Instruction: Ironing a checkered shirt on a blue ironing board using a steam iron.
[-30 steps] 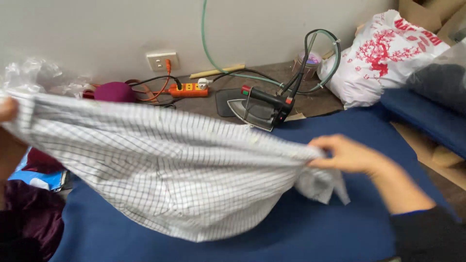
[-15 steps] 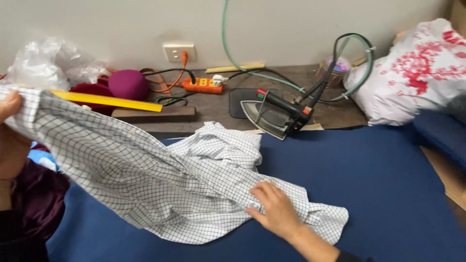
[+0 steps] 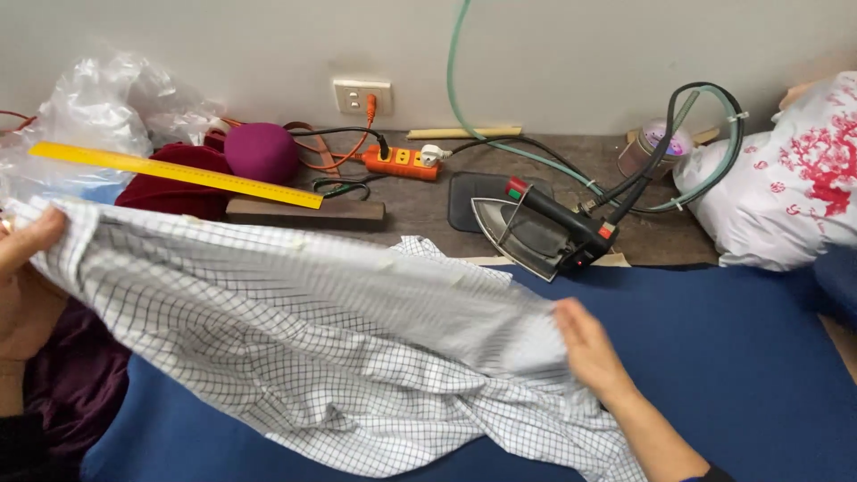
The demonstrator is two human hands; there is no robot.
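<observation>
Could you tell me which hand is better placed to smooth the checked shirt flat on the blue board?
Probably the right hand: it lies open on the checked shirt above the blue board. The left hand grips the shirt's far edge, raised beside the board.

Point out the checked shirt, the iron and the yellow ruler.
checked shirt (image 3: 295, 348): head view, middle of the cloth.
iron (image 3: 540, 228): head view, on its black handle and body.
yellow ruler (image 3: 174, 174): head view, mid-length of the strip.
</observation>
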